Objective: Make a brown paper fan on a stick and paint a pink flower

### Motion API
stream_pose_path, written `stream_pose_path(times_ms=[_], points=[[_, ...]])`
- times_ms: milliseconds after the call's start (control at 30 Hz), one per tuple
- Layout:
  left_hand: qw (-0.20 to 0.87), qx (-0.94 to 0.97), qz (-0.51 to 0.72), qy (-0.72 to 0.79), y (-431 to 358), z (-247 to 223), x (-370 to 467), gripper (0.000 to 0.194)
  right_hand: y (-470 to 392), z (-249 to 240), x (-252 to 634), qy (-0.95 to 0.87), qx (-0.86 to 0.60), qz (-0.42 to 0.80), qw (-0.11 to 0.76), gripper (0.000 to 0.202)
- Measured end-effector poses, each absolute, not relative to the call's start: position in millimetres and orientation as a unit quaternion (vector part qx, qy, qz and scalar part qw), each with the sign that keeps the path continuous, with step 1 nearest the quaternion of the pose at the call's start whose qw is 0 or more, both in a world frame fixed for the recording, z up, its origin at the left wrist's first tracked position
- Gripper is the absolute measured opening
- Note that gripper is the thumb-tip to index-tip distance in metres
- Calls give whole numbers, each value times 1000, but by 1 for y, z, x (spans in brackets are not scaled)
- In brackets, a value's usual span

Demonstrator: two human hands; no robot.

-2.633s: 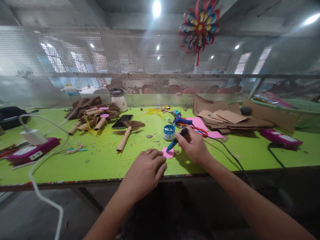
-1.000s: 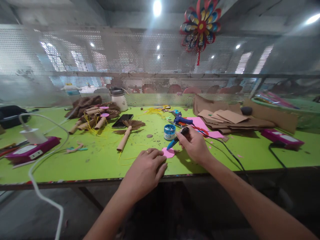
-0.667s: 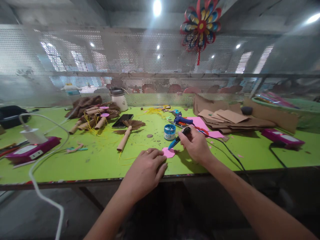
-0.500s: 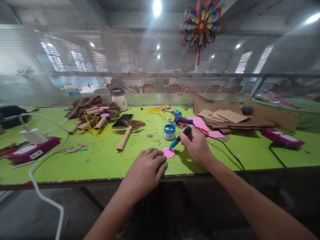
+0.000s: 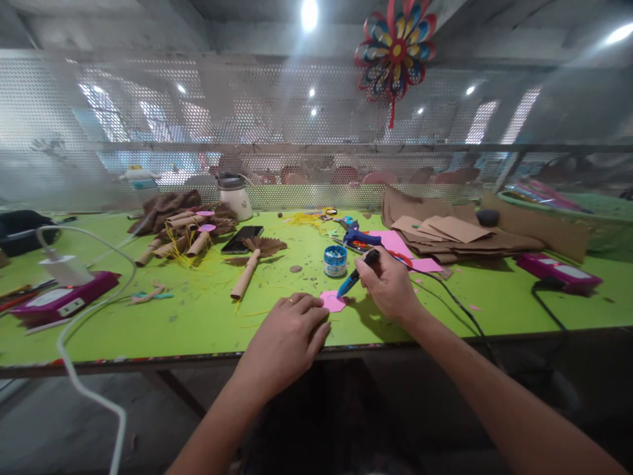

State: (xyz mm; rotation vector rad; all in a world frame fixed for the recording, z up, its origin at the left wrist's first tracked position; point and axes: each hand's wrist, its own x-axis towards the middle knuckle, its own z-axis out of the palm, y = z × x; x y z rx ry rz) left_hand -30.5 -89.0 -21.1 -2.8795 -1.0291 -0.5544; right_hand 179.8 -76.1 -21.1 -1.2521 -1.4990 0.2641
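A small pink paper piece (image 5: 333,301) with cut corners lies near the front edge of the green table (image 5: 198,330). My right hand (image 5: 390,287) grips a blue and black pen (image 5: 352,280), its tip on the right part of the paper. A faint curved mark shows on the paper. My left hand (image 5: 291,330) lies flat at the paper's left edge, fingertips touching it. Just behind the paper stands a small open jar (image 5: 335,261) with blue on its rim.
A blue glue gun (image 5: 363,236) and pink sheets lie behind my right hand, brown paper (image 5: 445,231) at the right. Paper rolls (image 5: 198,241), a phone (image 5: 242,239) and a paper fan on a roll (image 5: 246,274) are at the left. Purple power strips (image 5: 69,297) flank both sides.
The pen tip has moved slightly to the right across the pink paper, along with my right hand. My left hand has stayed in place.
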Motion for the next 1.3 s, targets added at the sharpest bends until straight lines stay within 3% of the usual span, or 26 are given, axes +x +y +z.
stream_pose_path(times_ms=[633,967,1300], points=[[15,-926,-185,-329,-88,-21,-31,28,-77,-20,180,-638,-515,119,560,27],[22,-927,-175,-330,-86,-23,-31,30,-76,-21,176,-599,-481,205,606,29],[24,-927,-175,-331,-88,-21,-30,29,-74,-26,176,-640,-491,178,563,30]])
